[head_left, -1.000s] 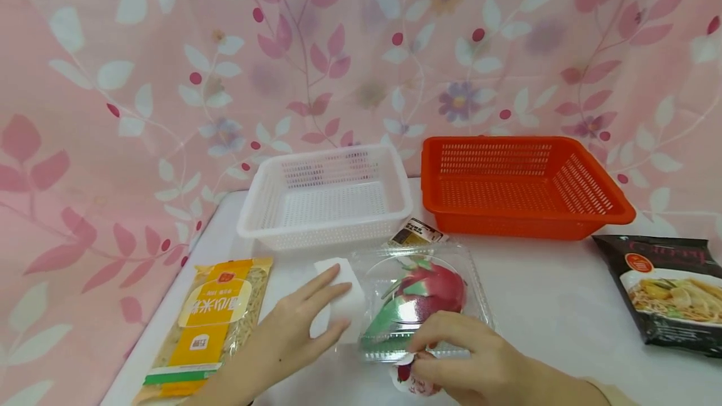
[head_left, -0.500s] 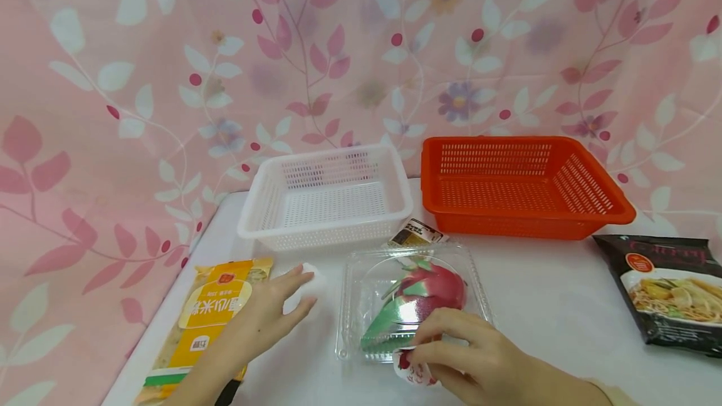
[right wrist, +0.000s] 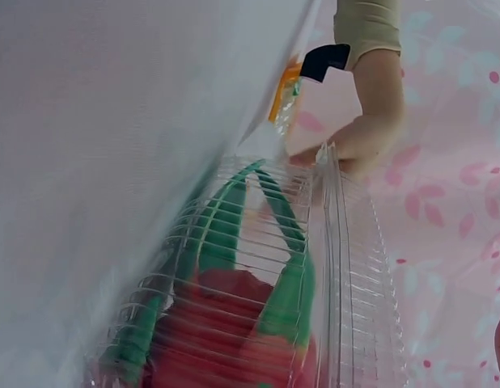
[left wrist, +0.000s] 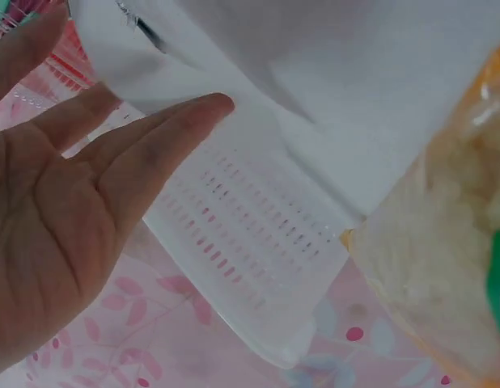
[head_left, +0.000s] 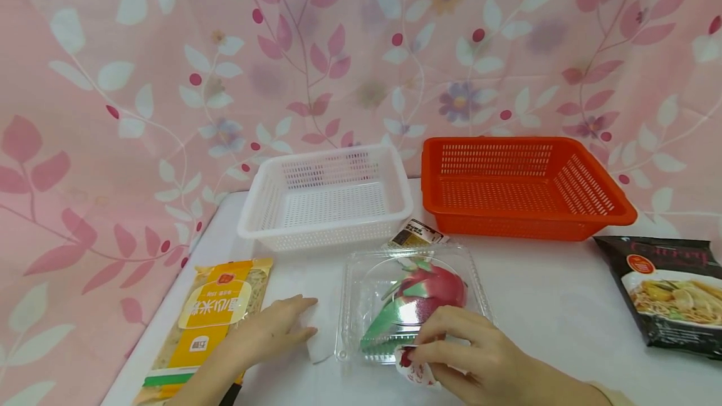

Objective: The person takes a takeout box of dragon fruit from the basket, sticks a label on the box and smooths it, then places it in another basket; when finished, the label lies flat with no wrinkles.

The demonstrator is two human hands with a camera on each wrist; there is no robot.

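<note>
In the head view my right hand (head_left: 474, 356) pinches a white label with red print (head_left: 416, 365) at the near edge of a clear plastic clamshell box (head_left: 346, 306). Inside the box lies a dragon fruit (head_left: 434, 290), red with green scales. The right wrist view shows the box's ribbed side close up, with the dragon fruit (right wrist: 234, 323) behind it. My left hand (head_left: 276, 331) is left of the box, fingers extended, beside a piece of white paper (head_left: 323, 334). In the left wrist view the left hand (left wrist: 64, 218) has its thumb and fingers apart near white paper; contact is hard to tell.
A white basket (head_left: 327, 230) and a red basket (head_left: 513, 225) stand at the back. A small packet (head_left: 416, 234) lies between them. A yellow noodle bag (head_left: 211, 318) is at left, a black noodle packet (head_left: 671, 293) at right.
My left hand has moved left, away from the box, and the white paper has shifted left with it. The right hand stays at the box's near edge with the label, which has tilted up.
</note>
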